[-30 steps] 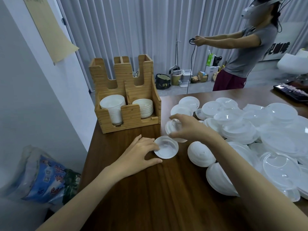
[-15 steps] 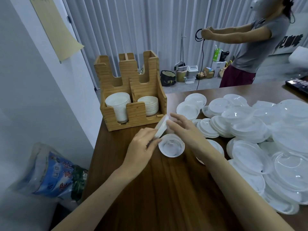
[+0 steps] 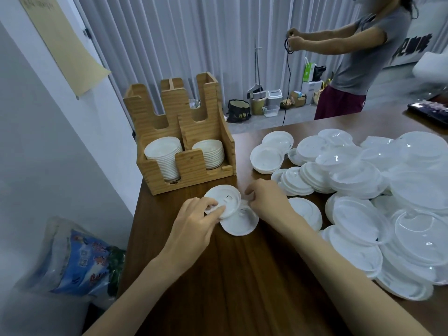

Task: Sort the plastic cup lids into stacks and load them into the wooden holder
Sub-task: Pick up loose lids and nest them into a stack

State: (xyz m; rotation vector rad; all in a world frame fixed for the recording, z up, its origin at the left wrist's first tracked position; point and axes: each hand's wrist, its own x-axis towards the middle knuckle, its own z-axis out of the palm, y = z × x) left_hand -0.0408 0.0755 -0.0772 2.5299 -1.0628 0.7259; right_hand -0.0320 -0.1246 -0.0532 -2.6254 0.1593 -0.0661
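Far left, beside the dark wooden table (image 3: 242, 294), a blue-printed plastic bag (image 3: 77, 260) is noted.

At the table's far-left corner stands the slotted light-wood holder (image 3: 191, 163). Its front left compartment is loaded with a tall stack of white round lids (image 3: 163, 154), its front right with a shorter stack (image 3: 211, 152). The rear slots cannot be read.

Just in front of the holder, a small white sip-hole lid (image 3: 225, 197) is pinched at its near rim by the left hand (image 3: 196, 224) and held tilted over a second white lid (image 3: 240, 223) lying flat.

The right hand (image 3: 269, 202) is curled at that flat lid's far edge; an actual grip cannot be confirmed.

At right, a large heap of clear and white lids (image 3: 363, 190) lies mostly unsorted.

Judgement: loading is begun, but the bulk is left.
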